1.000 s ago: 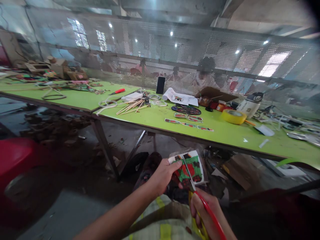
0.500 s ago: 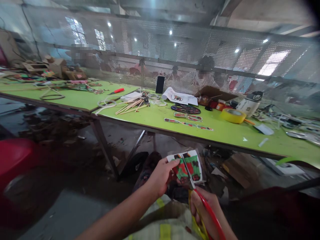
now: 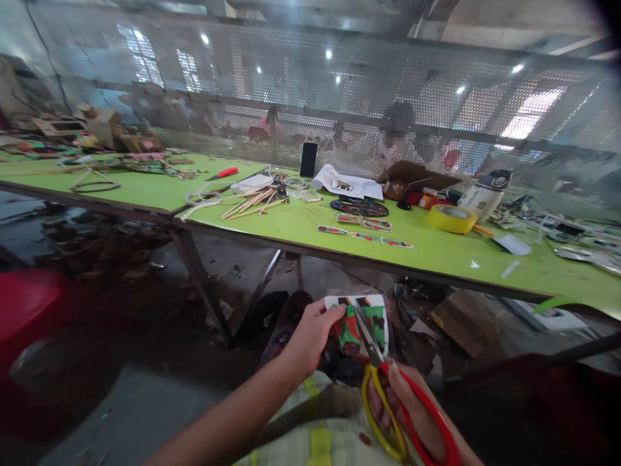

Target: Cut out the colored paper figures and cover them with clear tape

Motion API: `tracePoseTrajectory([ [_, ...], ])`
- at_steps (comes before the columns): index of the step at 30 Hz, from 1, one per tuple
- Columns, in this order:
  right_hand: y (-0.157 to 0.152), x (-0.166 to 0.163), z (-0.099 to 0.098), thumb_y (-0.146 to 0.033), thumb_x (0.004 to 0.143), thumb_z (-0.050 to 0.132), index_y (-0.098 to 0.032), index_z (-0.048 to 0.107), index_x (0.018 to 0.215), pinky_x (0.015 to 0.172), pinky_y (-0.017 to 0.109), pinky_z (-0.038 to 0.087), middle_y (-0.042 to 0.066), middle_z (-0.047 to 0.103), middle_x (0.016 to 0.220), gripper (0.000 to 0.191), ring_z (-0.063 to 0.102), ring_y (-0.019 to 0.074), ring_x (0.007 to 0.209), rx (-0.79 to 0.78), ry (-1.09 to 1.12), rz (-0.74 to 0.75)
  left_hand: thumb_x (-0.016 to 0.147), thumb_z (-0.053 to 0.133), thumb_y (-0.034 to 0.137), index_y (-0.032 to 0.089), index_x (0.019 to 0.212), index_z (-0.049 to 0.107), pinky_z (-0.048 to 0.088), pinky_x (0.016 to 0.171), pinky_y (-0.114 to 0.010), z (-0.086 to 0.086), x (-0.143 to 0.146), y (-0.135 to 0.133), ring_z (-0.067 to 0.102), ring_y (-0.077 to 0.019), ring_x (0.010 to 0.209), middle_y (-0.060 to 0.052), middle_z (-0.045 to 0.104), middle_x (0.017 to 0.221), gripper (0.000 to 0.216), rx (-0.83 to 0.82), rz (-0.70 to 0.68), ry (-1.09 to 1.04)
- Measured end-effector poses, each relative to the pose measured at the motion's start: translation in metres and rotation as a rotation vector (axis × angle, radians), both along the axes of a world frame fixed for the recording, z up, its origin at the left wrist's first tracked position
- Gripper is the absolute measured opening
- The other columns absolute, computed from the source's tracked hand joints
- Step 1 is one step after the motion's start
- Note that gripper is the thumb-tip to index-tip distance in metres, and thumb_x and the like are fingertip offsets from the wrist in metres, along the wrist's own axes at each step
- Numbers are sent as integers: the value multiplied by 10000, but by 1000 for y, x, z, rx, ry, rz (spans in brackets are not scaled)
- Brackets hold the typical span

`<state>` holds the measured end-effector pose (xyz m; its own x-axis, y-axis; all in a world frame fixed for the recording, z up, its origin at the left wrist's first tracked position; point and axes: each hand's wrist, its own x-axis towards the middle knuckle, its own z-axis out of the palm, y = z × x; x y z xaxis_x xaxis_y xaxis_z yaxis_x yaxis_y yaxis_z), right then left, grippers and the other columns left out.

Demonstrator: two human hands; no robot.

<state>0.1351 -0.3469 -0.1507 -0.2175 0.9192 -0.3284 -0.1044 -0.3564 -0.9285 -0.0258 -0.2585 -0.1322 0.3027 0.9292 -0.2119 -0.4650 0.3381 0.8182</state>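
Observation:
My left hand (image 3: 315,330) pinches the left edge of a white sheet with green, red and black painted shapes (image 3: 348,327), held over my lap below the table edge. Scissors (image 3: 371,346) with one red and one yellow handle are in my right hand (image 3: 405,395), its fingers through the loops. Their blades point up and away from me, lying across the sheet between two painted shapes. How deep the cut runs, I cannot tell. On the table, several cut-out painted strips (image 3: 366,237) lie in front of me.
Along the green table (image 3: 272,233) are wooden sticks (image 3: 255,202), a red-handled tool (image 3: 226,173), a phone (image 3: 309,160), a printed paper (image 3: 345,183), a yellow tape roll (image 3: 453,219) and a white bottle (image 3: 485,194). A red stool (image 3: 29,317) stands at left. Behind the mesh screen sits a person.
The scissors' handles have spread apart and the blades have opened. My right hand has shifted slightly to the right, while my left hand keeps hold of the sheet.

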Motion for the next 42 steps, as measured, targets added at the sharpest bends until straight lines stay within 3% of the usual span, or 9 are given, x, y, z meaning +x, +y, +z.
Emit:
tracePoseTrajectory([
  [5, -1, 2, -1, -716, 798, 496, -137, 568, 650, 465, 206, 341, -9, 504, 544, 602, 429, 77, 443, -2, 39, 14, 710, 715, 342, 119, 851, 677, 478, 612, -269, 2, -1, -1, 604, -155, 599, -31, 669, 696, 266, -6, -48, 72],
  [10, 0, 1, -4, -686, 824, 496, -134, 555, 678, 483, 195, 354, 4, 540, 589, 574, 471, 78, 479, 73, -72, -19, 706, 711, 336, 130, 790, 643, 466, 591, -249, 5, 0, -2, 605, -151, 611, -14, 634, 656, 233, -25, -106, 43],
  [17, 2, -11, -1, -724, 793, 490, -167, 519, 731, 434, 179, 350, 0, 577, 573, 561, 461, 73, 425, 140, -95, -109, 730, 695, 332, 138, 790, 619, 435, 563, -219, 12, 2, -4, 566, -121, 586, -4, 606, 656, 217, 7, -90, 35],
  [22, 4, -20, -5, -742, 752, 525, -152, 534, 980, 392, 176, 342, -11, 575, 541, 632, 459, 79, 372, 225, -135, -227, 716, 706, 369, 139, 752, 601, 383, 518, -208, 23, 6, -7, 506, -109, 559, 11, 551, 621, 256, 77, -46, 43],
  [27, 8, -24, -9, -746, 747, 526, -140, 533, 1069, 350, 186, 349, -4, 581, 525, 687, 448, 87, 336, 281, -178, -286, 728, 695, 413, 145, 742, 600, 381, 539, -214, 30, 9, -9, 495, -107, 565, 10, 562, 638, 284, 115, -15, 31],
  [34, 6, -21, -2, -763, 745, 488, -141, 569, 957, 319, 169, 288, -34, 511, 467, 663, 382, 67, 313, 302, -321, -247, 707, 724, 373, 144, 740, 618, 397, 561, -209, 28, 8, -5, 512, -105, 569, 11, 576, 627, 254, 84, -47, -26],
  [42, 6, -26, 0, -798, 677, 534, -161, 570, 875, 310, 167, 280, -46, 483, 437, 668, 351, 60, 292, 212, -280, -296, 730, 708, 301, 130, 786, 651, 445, 558, -213, 27, 11, -6, 567, -120, 565, -19, 641, 636, 189, 67, -10, -93],
])
